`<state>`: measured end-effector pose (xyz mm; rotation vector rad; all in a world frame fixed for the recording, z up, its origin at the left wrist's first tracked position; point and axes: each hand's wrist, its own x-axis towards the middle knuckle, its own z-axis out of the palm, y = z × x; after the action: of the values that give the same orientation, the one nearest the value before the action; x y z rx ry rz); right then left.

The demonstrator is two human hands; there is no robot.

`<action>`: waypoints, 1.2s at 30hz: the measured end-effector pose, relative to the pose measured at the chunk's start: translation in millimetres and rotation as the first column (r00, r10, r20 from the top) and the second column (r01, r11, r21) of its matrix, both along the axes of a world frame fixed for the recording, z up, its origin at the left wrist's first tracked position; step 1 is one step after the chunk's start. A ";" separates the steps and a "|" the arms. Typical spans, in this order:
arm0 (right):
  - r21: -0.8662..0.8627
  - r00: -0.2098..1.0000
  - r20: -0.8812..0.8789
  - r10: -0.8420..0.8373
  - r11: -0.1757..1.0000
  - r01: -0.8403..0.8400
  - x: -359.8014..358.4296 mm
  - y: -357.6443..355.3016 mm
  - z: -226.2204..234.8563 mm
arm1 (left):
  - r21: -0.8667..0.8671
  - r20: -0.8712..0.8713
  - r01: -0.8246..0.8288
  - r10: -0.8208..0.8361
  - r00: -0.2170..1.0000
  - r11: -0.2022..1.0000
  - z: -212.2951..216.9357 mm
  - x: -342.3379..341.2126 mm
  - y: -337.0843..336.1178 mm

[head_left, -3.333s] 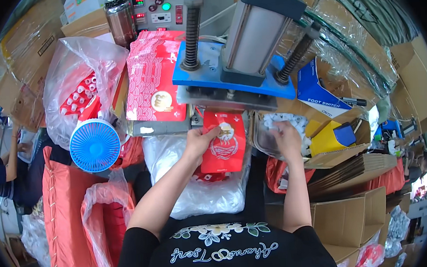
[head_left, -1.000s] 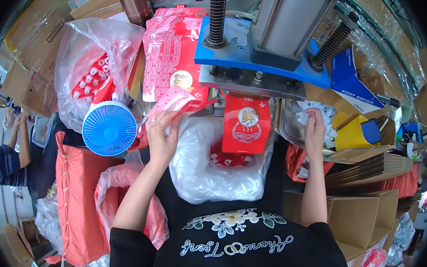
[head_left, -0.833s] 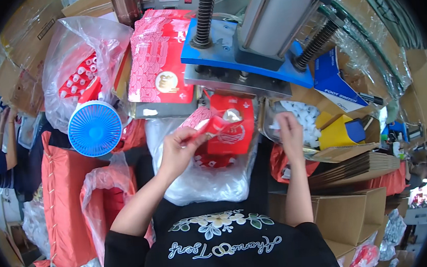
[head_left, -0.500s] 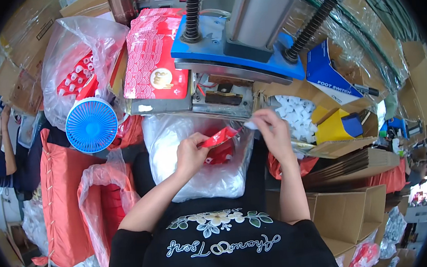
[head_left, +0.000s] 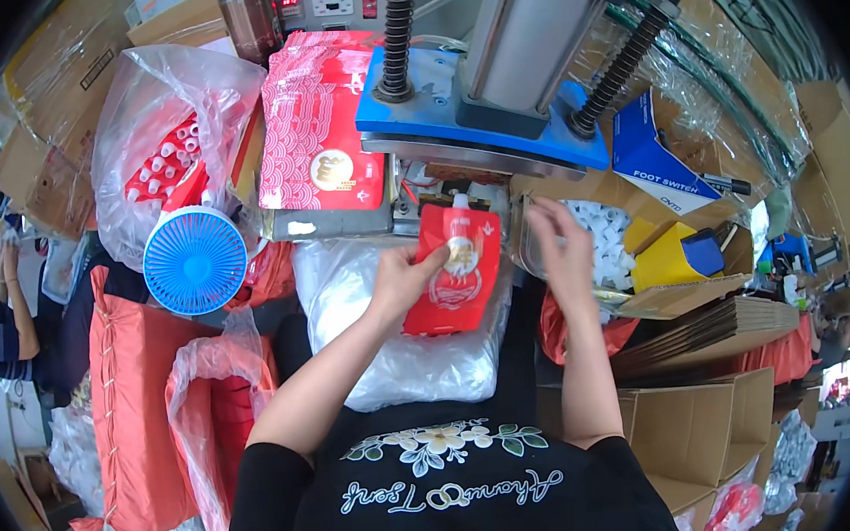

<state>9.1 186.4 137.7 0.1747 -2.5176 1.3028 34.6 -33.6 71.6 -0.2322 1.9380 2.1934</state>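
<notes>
My left hand [head_left: 408, 282] pinches a red spouted pouch [head_left: 478, 271] by its left side, thumb on its front. A white spout [head_left: 460, 202] stands up from the pouch's top edge, just in front of the metal jig [head_left: 428, 180] of a blue press [head_left: 477, 97]. To the right, my right hand [head_left: 566, 249] hovers with its fingers apart and nothing seen in it. It is beside a cardboard box of loose white spouts [head_left: 608, 241]. Below the pouch lies a clear plastic bag [head_left: 351, 341] on my lap.
Flat red pouches [head_left: 320, 134] lie stacked left of the press. A bag of spouted pouches [head_left: 172, 161] and a blue fan [head_left: 193, 261] stand farther left. Yellow container [head_left: 666, 254], cardboard boxes [head_left: 697, 424] and a red sack [head_left: 142, 408] surround me. Another person's arm [head_left: 19, 307] shows far left.
The pouch has come up from the lap bag and turned upright, its front showing, with a white spout now in its top. My right hand has moved right, away from the pouch, letting go of the spout.
</notes>
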 end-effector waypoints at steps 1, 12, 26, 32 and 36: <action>0.129 0.998 0.010 -0.059 0.990 0.057 -3.9 14.6 0.7 | 0.143 0.050 -0.075 0.068 0.996 0.987 5.9 -4.7 1.7; 0.616 0.989 -0.136 -0.060 0.777 0.132 -20.8 52.4 -44.4 | -0.540 -0.483 -0.315 0.019 0.875 0.780 19.2 -42.8 -46.7; 0.109 0.981 -0.126 0.150 0.985 -0.137 13.9 -6.1 4.0 | -0.345 -0.473 -0.302 0.114 0.874 0.889 27.7 34.4 -73.8; 0.354 0.809 0.027 0.587 0.751 -0.557 27.9 -39.2 18.6 | -0.335 -0.388 -0.008 -0.131 0.912 0.942 -7.5 57.2 -41.1; 0.084 0.832 0.206 0.516 0.837 -0.540 25.4 -35.3 2.8 | -0.245 -0.220 0.079 -0.134 0.966 0.966 -11.9 54.9 -33.7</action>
<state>34.5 151.2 140.5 0.8876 -2.8307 1.3718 89.4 -67.3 59.8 0.1028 2.2787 1.9987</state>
